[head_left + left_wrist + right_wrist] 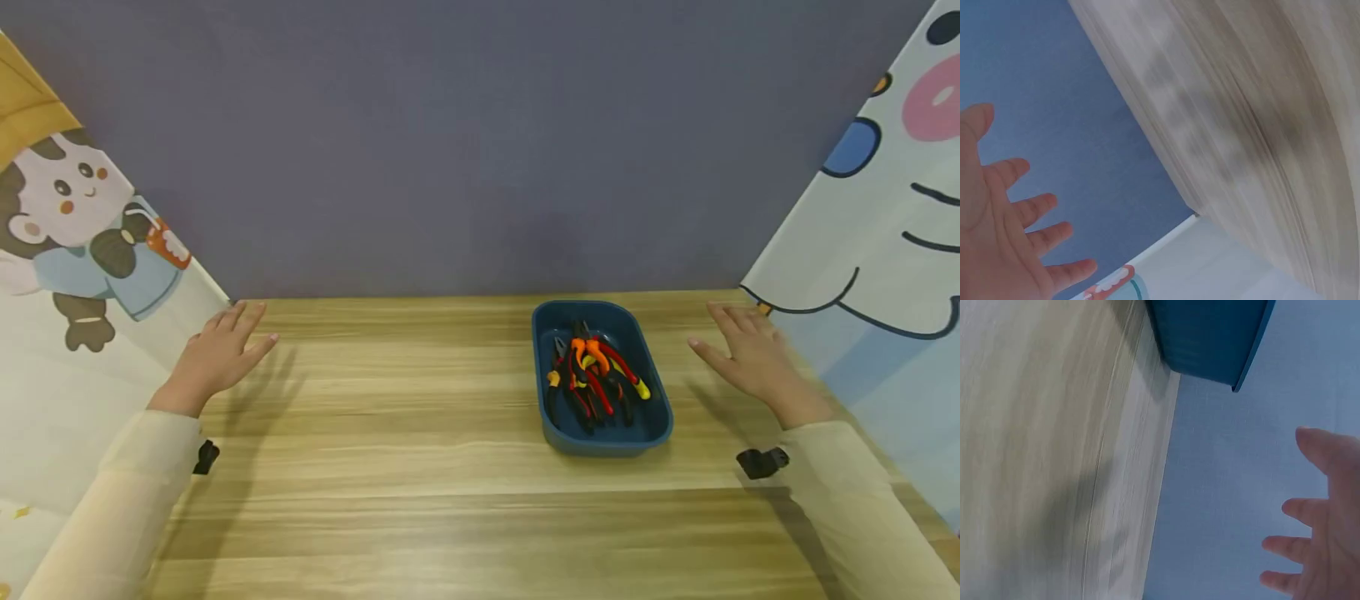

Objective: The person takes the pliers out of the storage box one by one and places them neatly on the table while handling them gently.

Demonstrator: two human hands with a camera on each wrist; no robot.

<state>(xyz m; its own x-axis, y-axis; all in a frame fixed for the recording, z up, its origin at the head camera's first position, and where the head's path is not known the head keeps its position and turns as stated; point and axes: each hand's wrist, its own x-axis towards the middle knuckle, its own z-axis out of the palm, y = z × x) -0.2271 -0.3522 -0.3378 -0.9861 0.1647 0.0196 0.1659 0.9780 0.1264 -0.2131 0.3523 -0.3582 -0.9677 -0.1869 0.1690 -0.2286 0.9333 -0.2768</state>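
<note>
A blue rectangular bin (pixel 607 448) stands on the table, right of the middle. Inside it lies a heap of pliers (pixel 592 375) with orange, red, yellow and black handles. My right hand (pixel 757 362) hovers over the table to the right of the bin, fingers spread and holding nothing. In the right wrist view the bin's side (pixel 1210 337) shows beyond that hand's thumb. Over at the table's far left, my left hand (pixel 217 358) is held up with its fingers apart and nothing in them. The left wrist view shows its bare palm (pixel 997 250).
The wood-grain table (pixel 390 500) ends at a grey-blue back wall (pixel 480 150). White panels with cartoon prints border it, one on the left (pixel 90 233) and one on the right (pixel 885 275). Both wrists carry small black cameras.
</note>
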